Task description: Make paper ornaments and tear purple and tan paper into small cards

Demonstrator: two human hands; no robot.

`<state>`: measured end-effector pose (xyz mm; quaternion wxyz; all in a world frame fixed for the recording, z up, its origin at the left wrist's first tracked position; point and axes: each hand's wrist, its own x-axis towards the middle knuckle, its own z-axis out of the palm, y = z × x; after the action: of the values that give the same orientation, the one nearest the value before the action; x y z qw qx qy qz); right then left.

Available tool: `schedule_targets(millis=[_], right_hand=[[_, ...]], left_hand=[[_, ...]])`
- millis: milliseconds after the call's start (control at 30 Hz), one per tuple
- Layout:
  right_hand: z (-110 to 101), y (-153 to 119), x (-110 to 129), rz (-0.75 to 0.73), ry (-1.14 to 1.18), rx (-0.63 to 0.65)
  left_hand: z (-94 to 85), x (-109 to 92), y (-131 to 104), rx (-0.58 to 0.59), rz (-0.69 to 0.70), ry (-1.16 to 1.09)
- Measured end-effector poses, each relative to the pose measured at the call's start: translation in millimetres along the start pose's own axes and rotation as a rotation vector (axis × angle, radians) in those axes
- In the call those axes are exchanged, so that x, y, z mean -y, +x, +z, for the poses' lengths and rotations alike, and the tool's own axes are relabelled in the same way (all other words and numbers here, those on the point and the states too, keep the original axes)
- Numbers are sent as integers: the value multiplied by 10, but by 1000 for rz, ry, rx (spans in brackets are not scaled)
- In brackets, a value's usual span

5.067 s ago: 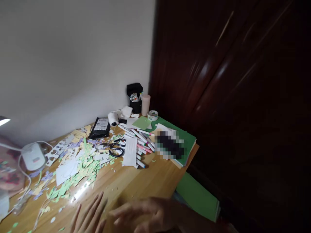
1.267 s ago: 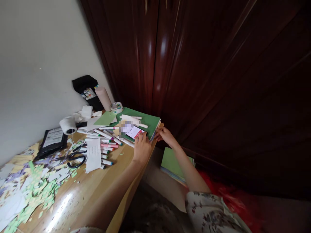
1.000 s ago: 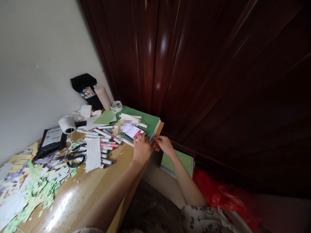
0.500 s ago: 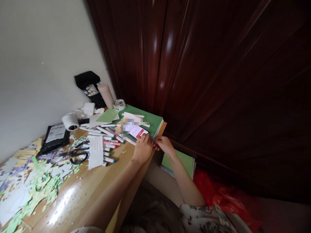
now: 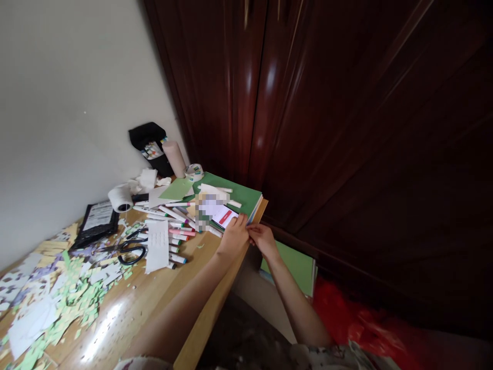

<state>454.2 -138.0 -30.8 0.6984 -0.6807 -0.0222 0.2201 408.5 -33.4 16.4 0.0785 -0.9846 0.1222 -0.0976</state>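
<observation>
My left hand (image 5: 235, 237) is at the near right corner of the table, its fingers bent and close together beside the lower end of a phone (image 5: 224, 216) with a lit screen. Right beside it, my right hand (image 5: 263, 239) is closed in a pinch just off the table edge, its fingertips meeting those of my left hand. Whatever lies between the fingers is too small or hidden to make out. Under the phone is a stack of green paper (image 5: 246, 196), with white-barrelled markers (image 5: 222, 189) lying on top.
Scissors (image 5: 129, 248), several markers (image 5: 179, 259), a white thread spool (image 5: 120, 198), a tape roll (image 5: 194, 172) and a pink cylinder (image 5: 174, 159) stand or lie leftward. Paper scraps (image 5: 82, 293) cover the table's left. A dark wardrobe (image 5: 327, 128) rises behind; green paper (image 5: 295, 264) and a red bag (image 5: 354, 318) lie below.
The view has shifted slightly, so the table things appear a little lower and farther right. My hands stay close together at the table corner, fingers still bent.
</observation>
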Motion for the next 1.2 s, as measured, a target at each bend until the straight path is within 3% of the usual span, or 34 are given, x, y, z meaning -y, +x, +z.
schedule_targets(millis=[200,367,733,900,1200], right_hand=[[9,154,17,-1,-152,88],[32,245,-21,-97,-228,62],[-37,21,82,-349,-343,-34],[-119,-93,100,-351,-366,-45],[-135,-50,-158,-239,-305,-284]], left_hand=[[6,47,21,12,-2,48],[-38,78,-27,2,-37,56],[-74,-14,11,-8,-77,41],[-87,38,9,-15,-123,31],[-48,14,-34,7,-139,-4]])
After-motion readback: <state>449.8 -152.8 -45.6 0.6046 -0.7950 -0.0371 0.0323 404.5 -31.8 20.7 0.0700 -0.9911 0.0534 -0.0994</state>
